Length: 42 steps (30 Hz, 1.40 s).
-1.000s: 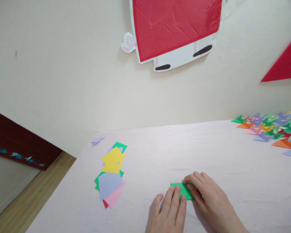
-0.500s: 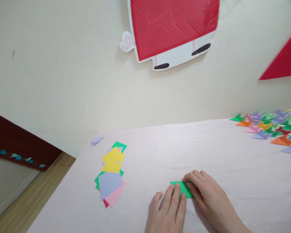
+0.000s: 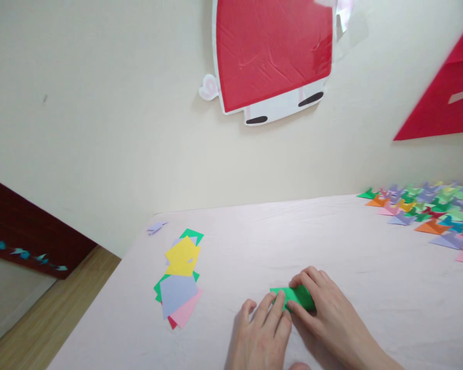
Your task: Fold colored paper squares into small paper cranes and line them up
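A folded green paper [image 3: 295, 296] lies on the pale tablecloth [image 3: 254, 241] near the front edge. My left hand [image 3: 260, 336] rests flat beside it, fingers stretched out with the tips on the paper's left end. My right hand [image 3: 326, 313] curls over the paper's right end, thumb under and fingers over its edge, lifting that end slightly. Most of the paper's right part is hidden under these fingers.
A loose stack of coloured paper squares [image 3: 179, 277] lies to the left, with a small lilac folded piece [image 3: 156, 226] beyond it. Several folded paper shapes [image 3: 428, 210] cover the table's far right. Red wall decorations [image 3: 273, 51] hang above. Wooden floor [image 3: 42, 318] shows at left.
The view has shifted slightly. My right hand has curled round the green paper's right end and raised it. My left fingertips stay on the left end.
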{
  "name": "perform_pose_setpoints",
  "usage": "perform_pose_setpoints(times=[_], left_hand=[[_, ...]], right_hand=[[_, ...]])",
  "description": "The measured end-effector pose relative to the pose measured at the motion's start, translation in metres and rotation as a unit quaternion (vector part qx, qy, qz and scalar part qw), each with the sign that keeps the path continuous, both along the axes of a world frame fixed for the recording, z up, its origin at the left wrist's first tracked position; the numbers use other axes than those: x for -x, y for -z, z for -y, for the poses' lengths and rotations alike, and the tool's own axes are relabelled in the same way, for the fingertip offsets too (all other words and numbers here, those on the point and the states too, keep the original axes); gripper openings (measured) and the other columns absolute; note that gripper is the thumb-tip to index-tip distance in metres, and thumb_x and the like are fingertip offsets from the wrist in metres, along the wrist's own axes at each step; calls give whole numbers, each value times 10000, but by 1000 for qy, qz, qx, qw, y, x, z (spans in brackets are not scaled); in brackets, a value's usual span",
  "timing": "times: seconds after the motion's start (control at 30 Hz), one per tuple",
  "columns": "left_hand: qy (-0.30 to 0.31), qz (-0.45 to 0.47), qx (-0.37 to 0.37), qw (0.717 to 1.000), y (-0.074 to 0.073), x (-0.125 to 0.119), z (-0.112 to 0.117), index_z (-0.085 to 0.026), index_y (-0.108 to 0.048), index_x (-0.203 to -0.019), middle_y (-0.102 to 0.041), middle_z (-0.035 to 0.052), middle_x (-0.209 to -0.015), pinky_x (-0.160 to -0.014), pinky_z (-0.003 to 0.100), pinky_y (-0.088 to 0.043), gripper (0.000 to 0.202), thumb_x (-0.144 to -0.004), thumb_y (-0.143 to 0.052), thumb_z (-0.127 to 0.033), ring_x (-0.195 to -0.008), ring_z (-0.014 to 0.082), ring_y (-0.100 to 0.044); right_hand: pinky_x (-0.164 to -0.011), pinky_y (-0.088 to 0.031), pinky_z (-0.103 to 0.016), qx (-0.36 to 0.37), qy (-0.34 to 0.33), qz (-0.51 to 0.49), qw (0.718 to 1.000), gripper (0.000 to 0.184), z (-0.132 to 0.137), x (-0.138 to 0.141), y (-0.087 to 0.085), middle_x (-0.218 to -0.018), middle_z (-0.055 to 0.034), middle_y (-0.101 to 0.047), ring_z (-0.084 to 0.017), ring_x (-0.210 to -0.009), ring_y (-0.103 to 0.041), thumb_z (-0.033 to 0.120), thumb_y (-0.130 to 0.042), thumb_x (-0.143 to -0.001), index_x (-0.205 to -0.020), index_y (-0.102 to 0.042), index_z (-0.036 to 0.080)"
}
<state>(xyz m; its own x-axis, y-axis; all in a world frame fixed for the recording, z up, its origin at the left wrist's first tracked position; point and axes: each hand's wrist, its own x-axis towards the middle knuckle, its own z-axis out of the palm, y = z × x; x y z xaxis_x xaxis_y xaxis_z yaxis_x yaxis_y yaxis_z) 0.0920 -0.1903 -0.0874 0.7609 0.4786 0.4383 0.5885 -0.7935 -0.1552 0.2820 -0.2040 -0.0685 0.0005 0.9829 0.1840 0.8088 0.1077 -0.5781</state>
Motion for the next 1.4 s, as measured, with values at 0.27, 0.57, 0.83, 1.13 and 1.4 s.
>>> perform_pose_setpoints(times=[0.27,0.57,0.83,1.13,1.4], left_hand=[[-2,3,57,998,-5,-1,3,-213,-631,-1212,-621,36,-1338,-874,370,-405,657,-848,-490,-742,-1180,240,-509],[-28,42,63,997,-7,5,2,-233,-652,-1076,-619,90,-1328,-937,419,-407,585,-799,-570,-741,-1221,275,-525],[-31,-15,59,998,-21,18,0,-266,-638,-1144,-583,109,-1368,-924,440,-406,500,-844,-598,-664,-1252,296,-503],[-2,6,77,997,-14,37,-3,-307,-460,-1430,-492,129,-1455,-910,423,-427,580,-895,-608,-475,-1272,311,-471],[-62,31,195,978,-29,-8,-18,-196,-463,-1385,-485,114,-1444,-1018,486,-422,607,-824,-692,-177,-1292,311,-438]], right_hand=[[-860,-424,-437,-31,64,30,997,267,1,9,7,-1225,-89,-597,-309,-1094,-519,190,-606,-716,-975,-629,249],[-929,-432,-488,-23,45,1,999,419,7,0,16,-1345,-103,-568,-320,-1223,-490,159,-524,-702,-1101,-619,242],[-1017,-442,-507,-26,6,-84,996,597,4,-21,21,-1339,-93,-582,-273,-1257,-504,97,-437,-610,-1164,-607,239],[-1071,-434,-497,-8,-52,-121,991,491,6,-36,18,-1358,-85,-566,-258,-1288,-492,94,-420,-728,-1131,-647,259],[-1061,-423,-524,-39,-43,-95,994,371,9,-28,21,-1367,-109,-551,-277,-1302,-468,118,-451,-776,-1087,-616,235]])
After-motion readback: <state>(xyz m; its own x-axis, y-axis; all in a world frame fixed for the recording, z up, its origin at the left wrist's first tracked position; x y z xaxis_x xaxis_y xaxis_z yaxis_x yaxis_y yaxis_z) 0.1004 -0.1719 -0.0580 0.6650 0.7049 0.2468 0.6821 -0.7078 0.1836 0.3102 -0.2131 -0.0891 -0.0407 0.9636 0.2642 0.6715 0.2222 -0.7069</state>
